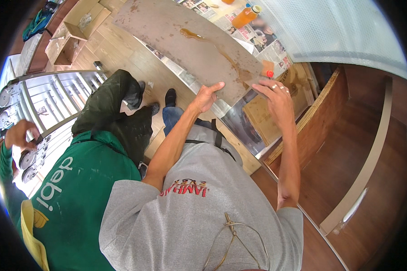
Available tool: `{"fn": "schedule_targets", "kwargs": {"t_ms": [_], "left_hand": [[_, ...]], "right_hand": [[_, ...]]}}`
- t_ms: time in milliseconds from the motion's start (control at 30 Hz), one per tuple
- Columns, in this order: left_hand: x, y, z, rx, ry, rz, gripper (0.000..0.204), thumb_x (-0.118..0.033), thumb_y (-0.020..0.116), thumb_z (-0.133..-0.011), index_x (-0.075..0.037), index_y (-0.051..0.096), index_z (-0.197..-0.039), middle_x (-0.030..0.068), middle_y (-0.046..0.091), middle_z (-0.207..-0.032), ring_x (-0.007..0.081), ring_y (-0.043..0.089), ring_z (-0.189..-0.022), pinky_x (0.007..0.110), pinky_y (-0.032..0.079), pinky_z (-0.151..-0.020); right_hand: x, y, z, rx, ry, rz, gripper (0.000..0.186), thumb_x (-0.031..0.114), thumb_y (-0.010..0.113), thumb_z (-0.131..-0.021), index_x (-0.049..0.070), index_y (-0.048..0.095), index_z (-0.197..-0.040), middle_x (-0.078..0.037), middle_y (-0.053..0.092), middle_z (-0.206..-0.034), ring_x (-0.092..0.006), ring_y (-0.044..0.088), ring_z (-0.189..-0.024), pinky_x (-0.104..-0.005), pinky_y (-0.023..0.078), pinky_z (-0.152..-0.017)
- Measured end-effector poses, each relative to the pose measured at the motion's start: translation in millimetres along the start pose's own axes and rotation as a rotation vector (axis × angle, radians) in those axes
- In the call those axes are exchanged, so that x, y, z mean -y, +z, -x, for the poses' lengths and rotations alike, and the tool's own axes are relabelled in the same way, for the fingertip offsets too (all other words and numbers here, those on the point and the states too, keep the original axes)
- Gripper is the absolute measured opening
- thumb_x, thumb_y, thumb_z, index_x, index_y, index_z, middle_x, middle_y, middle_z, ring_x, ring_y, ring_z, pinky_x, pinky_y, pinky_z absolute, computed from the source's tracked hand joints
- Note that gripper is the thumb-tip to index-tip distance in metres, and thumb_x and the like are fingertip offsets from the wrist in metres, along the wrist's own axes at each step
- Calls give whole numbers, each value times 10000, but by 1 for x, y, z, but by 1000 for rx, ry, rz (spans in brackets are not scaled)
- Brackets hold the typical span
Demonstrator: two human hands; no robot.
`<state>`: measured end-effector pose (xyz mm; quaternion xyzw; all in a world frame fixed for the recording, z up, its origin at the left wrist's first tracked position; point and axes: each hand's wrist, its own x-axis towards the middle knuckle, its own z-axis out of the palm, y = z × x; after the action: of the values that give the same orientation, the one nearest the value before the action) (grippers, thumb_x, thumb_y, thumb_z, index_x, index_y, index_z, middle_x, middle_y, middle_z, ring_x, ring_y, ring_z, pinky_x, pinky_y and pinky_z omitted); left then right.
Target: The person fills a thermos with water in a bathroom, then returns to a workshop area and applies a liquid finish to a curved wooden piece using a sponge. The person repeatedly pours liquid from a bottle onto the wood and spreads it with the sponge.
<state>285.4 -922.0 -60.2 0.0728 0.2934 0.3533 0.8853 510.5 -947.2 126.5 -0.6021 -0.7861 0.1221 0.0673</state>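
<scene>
A long grey-brown panel (181,49) slants away to the upper left, with a streak of amber, glue-like liquid (221,52) running along its top toward the near end. My left hand (206,97) grips the panel's near edge, thumb on top and fingers curled mostly out of sight underneath. At the right end of the panel is my right hand (276,95), its fingers stretched out and a little apart, fingertips at the edge. Whether they touch it is unclear, and the thumb is hidden. Just beyond those fingers shows a small red cap (269,73).
Newspaper (282,58) and cardboard (262,115) lie beneath. A bottle of orange liquid (246,17) stands beyond the panel. Bubble wrap (343,31) and a wooden cabinet (321,122) are at right. On my left, a co-worker in green (83,180) stands beside a metal ladder (54,97).
</scene>
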Motion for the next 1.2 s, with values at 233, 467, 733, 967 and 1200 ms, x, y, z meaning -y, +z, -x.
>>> {"fn": "schedule_targets", "kwargs": {"t_ms": [233, 467, 733, 967, 1200], "left_hand": [[6, -1, 2, 35, 50, -7, 521, -328, 668, -1031, -26, 572, -1444, 94, 626, -1440, 250, 585, -1324, 484, 439, -1145], [6, 8, 3, 36, 64, 1, 527, -379, 613, -1054, -47, 564, -1460, 94, 614, -1460, 248, 569, -1350, 471, 431, -1148], [11, 4, -3, 37, 93, 44, 481, -368, 603, -1067, -51, 593, -1429, 97, 654, -1393, 250, 606, -1299, 472, 459, -1116], [15, 0, -11, 81, 96, -2, 506, -376, 591, -1080, -35, 577, -1455, 112, 655, -1415, 259, 618, -1303, 474, 472, -1115], [15, -8, -17, 80, 97, -12, 537, -416, 559, -1097, -42, 555, -1481, 109, 647, -1439, 266, 620, -1309, 503, 462, -1123]], "right_hand": [[3, 15, -15, 196, -34, 119, 469, -63, 588, -880, 177, 778, -1235, -43, 721, -1226, -290, 644, -1162, -448, 481, -1072], [-5, 24, -31, 60, -115, 102, 477, -63, 583, -898, 206, 779, -1240, -27, 726, -1225, -277, 647, -1178, -458, 485, -1055], [-10, 10, 0, 181, -123, 102, 502, -89, 614, -856, 207, 781, -1226, -32, 725, -1231, -279, 655, -1177, -452, 499, -1028], [4, -10, 4, 95, 14, -22, 493, -81, 626, -851, 189, 773, -1237, -41, 722, -1230, -289, 655, -1159, -446, 504, -1016], [17, 22, -5, 14, -117, 191, 492, -27, 637, -880, 203, 742, -1303, -66, 718, -1218, -309, 661, -1138, -434, 504, -996]]}}
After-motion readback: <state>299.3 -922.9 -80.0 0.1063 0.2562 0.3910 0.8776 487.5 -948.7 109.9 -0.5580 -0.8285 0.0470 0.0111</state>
